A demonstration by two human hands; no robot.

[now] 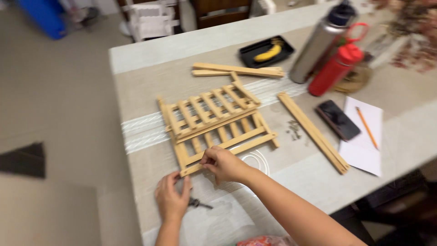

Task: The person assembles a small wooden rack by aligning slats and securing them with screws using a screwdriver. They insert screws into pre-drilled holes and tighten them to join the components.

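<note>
Left hand (171, 197) rests on the table (136, 57) at its near edge, fingers curled loosely, thumb up against the near corner of the rack (214, 123); a small dark tool (198, 203) lies just beside it, whether gripped I cannot tell. Right hand (224, 164) sits just right of it, fingertips pinched together on the rack's near rail. Rack: slatted wood, two panels stacked, lying flat mid-table on a pale runner (141, 127). Right of it, a long wood strip (313, 132) lies diagonally, with a small heap of screws (293, 129) between strip and rack. Further right: dark phone (337, 120), white paper (364, 136) with orange pencil (367, 127) on it. Beyond the rack, two more strips (236, 71). Farthest: black tray (266, 51) holding a banana (267, 53), steel bottle (321, 43), red bottle (337, 68).
</note>
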